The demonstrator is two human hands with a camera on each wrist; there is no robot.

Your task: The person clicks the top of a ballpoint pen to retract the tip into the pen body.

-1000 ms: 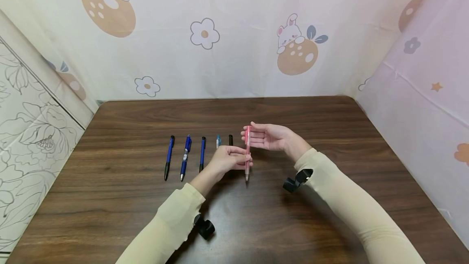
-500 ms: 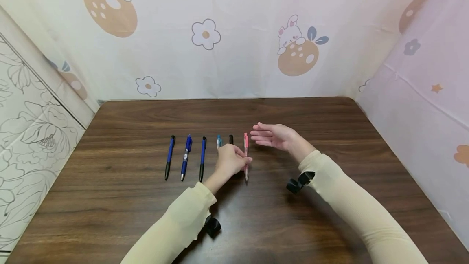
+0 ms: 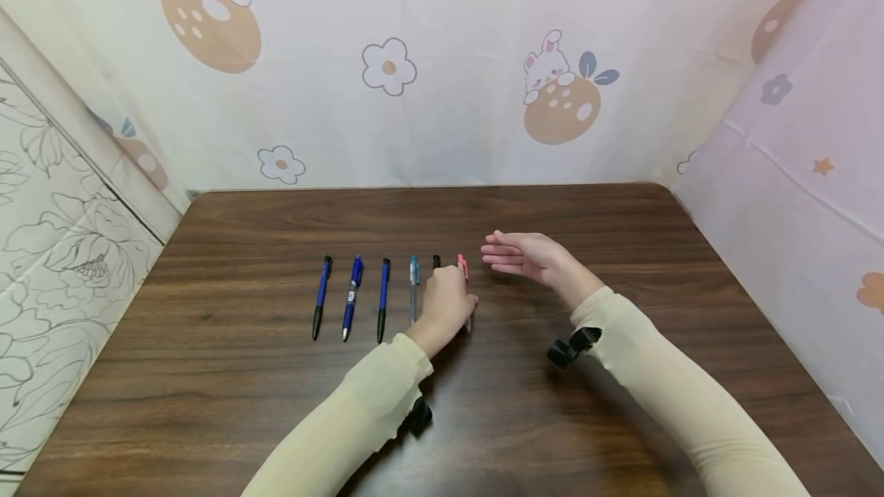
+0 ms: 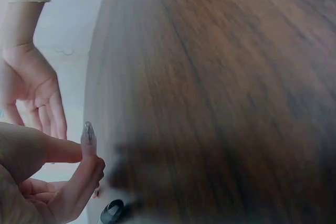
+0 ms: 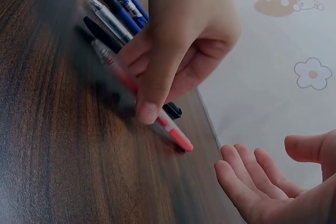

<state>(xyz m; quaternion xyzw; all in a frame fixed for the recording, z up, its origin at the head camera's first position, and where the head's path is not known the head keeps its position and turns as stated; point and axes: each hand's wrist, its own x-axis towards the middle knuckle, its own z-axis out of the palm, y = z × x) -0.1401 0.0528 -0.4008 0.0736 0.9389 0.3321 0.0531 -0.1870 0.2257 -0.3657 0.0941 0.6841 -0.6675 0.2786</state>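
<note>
A pink pen (image 3: 463,263) slants down close to the wooden table, at the right end of a row of pens. My left hand (image 3: 445,305) pinches it between thumb and fingers, which the right wrist view shows on the pink barrel (image 5: 176,134). The pen's clear tip (image 4: 88,134) pokes out past the fingers in the left wrist view. Just left of it lies a black pen (image 3: 437,261), mostly covered by the left hand. My right hand (image 3: 535,259) hovers to the right with fingers extended, holding nothing.
Further left on the table (image 3: 242,390) lie a light-blue clear pen (image 3: 414,273) and three blue pens: one black-tipped (image 3: 383,299), one silver-tipped (image 3: 352,297), and another black-tipped (image 3: 321,297) outermost. A patterned curtain (image 3: 470,121) hangs behind the table's far edge.
The left hand has brought the pink pen from beside the right hand's fingers down toward the table by the black pen. The right hand has drawn slightly away to the right.
</note>
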